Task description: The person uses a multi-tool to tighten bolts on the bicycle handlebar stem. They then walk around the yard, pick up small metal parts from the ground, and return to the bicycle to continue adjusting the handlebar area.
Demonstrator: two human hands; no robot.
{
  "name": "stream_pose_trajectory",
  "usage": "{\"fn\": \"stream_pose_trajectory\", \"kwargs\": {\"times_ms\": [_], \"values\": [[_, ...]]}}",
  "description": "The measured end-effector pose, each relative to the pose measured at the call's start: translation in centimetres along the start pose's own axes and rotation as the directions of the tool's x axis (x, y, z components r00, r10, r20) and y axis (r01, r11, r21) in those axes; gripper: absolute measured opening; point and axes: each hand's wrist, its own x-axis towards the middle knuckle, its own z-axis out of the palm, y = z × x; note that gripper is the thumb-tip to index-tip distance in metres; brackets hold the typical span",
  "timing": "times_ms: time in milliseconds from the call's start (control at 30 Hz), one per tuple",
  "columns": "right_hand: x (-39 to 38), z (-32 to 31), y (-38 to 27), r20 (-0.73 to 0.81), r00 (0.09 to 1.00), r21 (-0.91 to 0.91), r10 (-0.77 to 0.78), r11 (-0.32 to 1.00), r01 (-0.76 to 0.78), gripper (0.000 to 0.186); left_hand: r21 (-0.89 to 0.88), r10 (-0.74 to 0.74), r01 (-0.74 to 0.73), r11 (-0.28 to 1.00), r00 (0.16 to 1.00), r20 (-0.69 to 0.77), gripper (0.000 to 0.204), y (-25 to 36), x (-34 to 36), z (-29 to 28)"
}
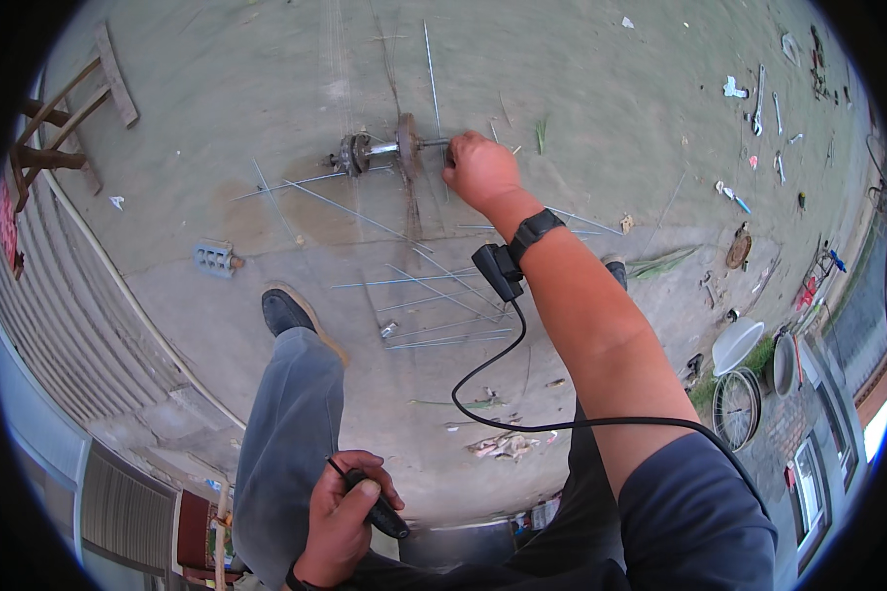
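My right hand [480,169] reaches forward, its fingers closed at the right end of the axle of a greasy wheel hub [382,149]. The hub lies sideways on the ground, with a dark cluster at its left, a bare silver tube in the middle and a brown disc at its right. Fingers hide the axle's tip. Close to my lap, my left hand [340,517] is wrapped round a black rounded handheld object [388,518] with a thin dark stem; its kind is unclear. Several thin metal spokes [350,210] lie scattered between the hub and my feet.
A black box [498,273] with a cable sits at my right wrist. Left stand a blue-grey block [215,259] and a wooden frame [61,128]. Wrenches [759,101] lie far right, with a spoked wheel [736,409] and a white basin [737,345] nearer.
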Motion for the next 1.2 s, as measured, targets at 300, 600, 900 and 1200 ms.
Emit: {"fn": "stream_pose_trajectory", "kwargs": {"times_ms": [300,600,900,1200], "values": [[-3.0,-2.4,2.0,0.257,0.944,0.785,0.207,0.525,-0.329,0.017,0.052,-0.005,0.005,0.999,1.000,0.010,0.027,0.4,-0.4,0.4],[-16.7,-11.1,2.8,0.321,0.943,0.925,0.093,-0.244,-0.291,0.010,0.132,0.082,-0.080,0.988,0.997,-0.008,0.019,-2.8,0.7,0.8],[-41.7,-20.7,16.0,0.140,0.796,0.592,0.589,-0.694,0.410,0.021,0.512,0.078,-0.052,0.857,0.997,-0.028,0.022,-4.2,-4.0,12.8],[-75.0,-25.6,42.8,0.176,0.234,0.594,0.956,-0.293,0.750,0.023,0.732,0.022,-0.126,0.669,0.988,0.151,0.028,-10.7,-8.2,31.5]]}}
